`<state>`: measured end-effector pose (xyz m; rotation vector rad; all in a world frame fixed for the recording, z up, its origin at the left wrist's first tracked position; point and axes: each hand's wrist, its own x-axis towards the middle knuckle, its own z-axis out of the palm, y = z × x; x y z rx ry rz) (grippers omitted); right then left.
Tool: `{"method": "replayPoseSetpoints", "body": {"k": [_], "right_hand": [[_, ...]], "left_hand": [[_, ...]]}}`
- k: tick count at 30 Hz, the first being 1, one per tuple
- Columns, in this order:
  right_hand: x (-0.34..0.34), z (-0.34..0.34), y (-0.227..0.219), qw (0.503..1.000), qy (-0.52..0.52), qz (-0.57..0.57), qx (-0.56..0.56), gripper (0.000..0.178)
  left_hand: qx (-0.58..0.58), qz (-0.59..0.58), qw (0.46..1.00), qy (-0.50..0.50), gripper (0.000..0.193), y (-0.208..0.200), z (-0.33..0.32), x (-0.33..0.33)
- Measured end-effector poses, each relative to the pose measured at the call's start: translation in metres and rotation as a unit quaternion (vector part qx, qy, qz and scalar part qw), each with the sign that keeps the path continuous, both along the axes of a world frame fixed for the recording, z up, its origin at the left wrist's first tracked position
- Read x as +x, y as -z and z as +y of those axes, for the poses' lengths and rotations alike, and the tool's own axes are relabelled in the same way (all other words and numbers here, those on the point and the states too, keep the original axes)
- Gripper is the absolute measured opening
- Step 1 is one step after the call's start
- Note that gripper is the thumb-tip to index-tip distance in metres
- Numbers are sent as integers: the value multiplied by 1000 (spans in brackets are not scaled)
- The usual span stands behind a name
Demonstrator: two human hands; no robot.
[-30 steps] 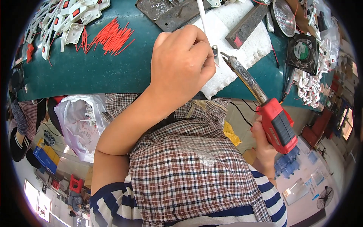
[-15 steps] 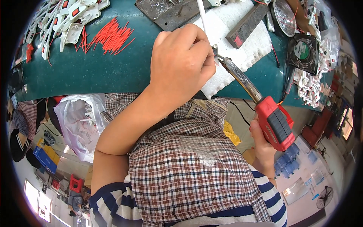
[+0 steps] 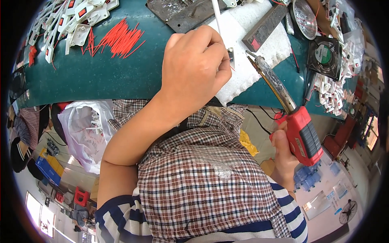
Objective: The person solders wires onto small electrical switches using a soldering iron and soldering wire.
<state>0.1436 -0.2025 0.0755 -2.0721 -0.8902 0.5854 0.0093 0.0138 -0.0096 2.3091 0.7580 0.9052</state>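
My left hand point(image 3: 194, 67) is closed over the white foam pad's near side, its fingers pinching a white plastic part point(image 3: 217, 16). The part's thin stem sticks out beyond the fingers, and a small metal contact shows at the fingertips; the rest is covered. In my right hand point(image 3: 283, 152) is a red and black soldering gun point(image 3: 304, 135), gripped by its handle. Its long barrel slants up and left over the pad point(image 3: 235, 83), and its tip stands a little to the right of the part, apart from it.
Cut red wires point(image 3: 121, 38) and a pile of white plastic housings point(image 3: 81, 34) lie on the green table at the left. A dark metal bar point(image 3: 265, 26) rests on the pad. Farther right are a metal dish point(image 3: 304, 18), a small black fan point(image 3: 324, 58) and more white parts point(image 3: 330, 95).
The soldering gun has drawn back to the right and slightly down, its tip moving away from the white part. My left hand has hardly moved.
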Motion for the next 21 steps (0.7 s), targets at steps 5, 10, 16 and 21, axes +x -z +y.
{"method": "replayPoseSetpoints", "body": {"k": [5,10,16,21], "right_hand": [[4,-5,4,1000,-7,-11,13,11],[-2,-3,2,999,36,18,22,12],[-2,-1,2,998,50,32,28,11],[-3,2,3,998,33,28,36,10]], "left_hand": [[-3,4,1000,-4,13,-1,0,-2],[-25,49,998,-42,13,-16,7,-17],[-58,232,954,-181,20,-7,45,-82],[-167,227,944,-169,16,-4,49,-91]]}}
